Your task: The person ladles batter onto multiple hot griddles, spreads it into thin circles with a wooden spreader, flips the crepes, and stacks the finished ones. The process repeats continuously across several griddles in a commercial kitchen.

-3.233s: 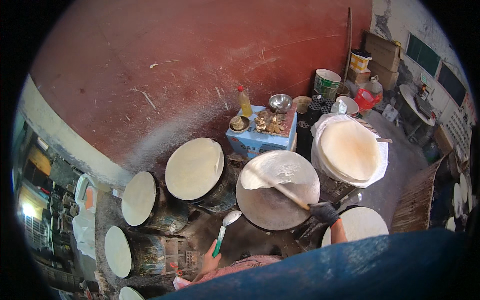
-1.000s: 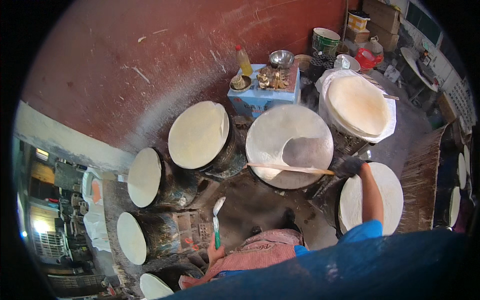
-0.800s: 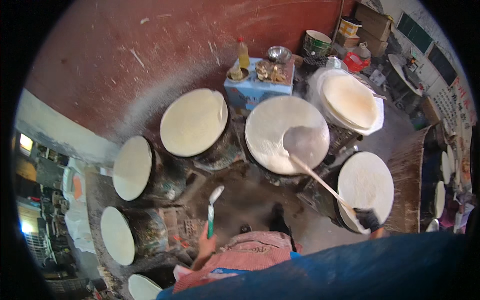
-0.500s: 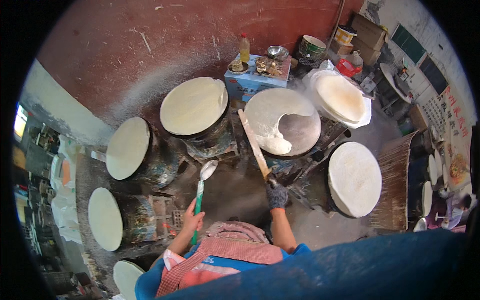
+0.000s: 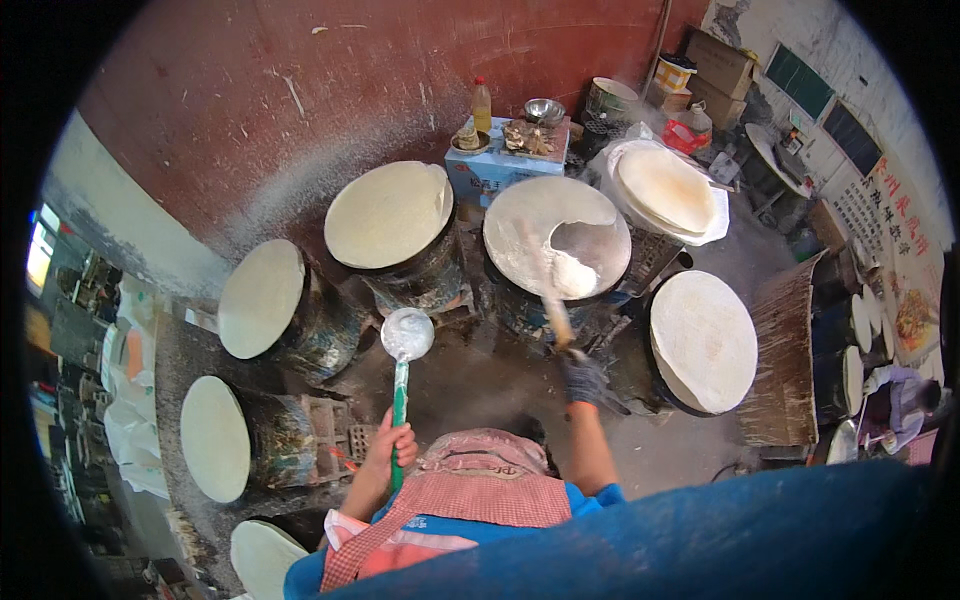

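My left hand [image 5: 390, 447] is closed around the green handle of a ladle [image 5: 407, 334]. Its round bowl has whitish residue and is held left of the middle griddle. In a dark grey glove, my right hand [image 5: 584, 379] grips a flat wooden spreader [image 5: 557, 312], blurred by motion. The spreader's far end reaches over the round griddle [image 5: 607, 247] in front of me. Pale batter [image 5: 515, 215] coats much of that griddle, with a thick white clump [image 5: 574, 277] just right of the spreader. A bare grey patch shows at the right.
Round griddles on drum stoves curve around me, topped with pale sheets, including one at the left [image 5: 262, 298] and one at the right [image 5: 704, 340]. Stacked flatbreads [image 5: 668, 190] lie at the back right. A blue box [image 5: 480, 178] holds a bottle and a metal bowl.
My right hand and the spreader have moved right, and the clump of batter has shifted right with it. The bare patch is smaller. The ladle's bowl has turned to show its round inside.
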Tool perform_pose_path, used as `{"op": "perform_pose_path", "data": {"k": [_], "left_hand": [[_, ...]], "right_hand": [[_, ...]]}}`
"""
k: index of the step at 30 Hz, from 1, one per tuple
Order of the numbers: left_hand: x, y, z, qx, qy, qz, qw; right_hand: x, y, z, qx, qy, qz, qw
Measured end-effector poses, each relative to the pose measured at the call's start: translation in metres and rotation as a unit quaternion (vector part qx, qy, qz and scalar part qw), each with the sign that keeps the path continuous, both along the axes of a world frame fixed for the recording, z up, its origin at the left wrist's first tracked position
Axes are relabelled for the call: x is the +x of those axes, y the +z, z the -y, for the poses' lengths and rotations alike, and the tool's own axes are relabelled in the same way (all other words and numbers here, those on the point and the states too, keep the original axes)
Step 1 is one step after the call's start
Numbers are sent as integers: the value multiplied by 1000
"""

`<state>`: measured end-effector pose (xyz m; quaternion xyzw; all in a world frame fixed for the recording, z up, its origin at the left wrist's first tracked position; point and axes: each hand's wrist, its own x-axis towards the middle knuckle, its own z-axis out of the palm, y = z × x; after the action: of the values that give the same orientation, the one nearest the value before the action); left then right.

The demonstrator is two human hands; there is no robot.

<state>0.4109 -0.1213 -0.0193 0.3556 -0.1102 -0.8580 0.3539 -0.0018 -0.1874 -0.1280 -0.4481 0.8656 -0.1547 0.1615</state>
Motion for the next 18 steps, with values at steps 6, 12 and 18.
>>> {"op": "perform_pose_path", "data": {"k": [6, 12, 18], "left_hand": [[-17, 5, -2, 22, -12, -90, 996], [-38, 1, 10, 20, -28, -75, 997], [-55, -7, 23, 54, -41, -27, 997]], "right_hand": [[-18, 19, -12, -305, -27, 221, 926], [-40, 12, -3, 52, -41, 13, 998], [-56, 22, -16, -193, -53, 75, 977]]}}
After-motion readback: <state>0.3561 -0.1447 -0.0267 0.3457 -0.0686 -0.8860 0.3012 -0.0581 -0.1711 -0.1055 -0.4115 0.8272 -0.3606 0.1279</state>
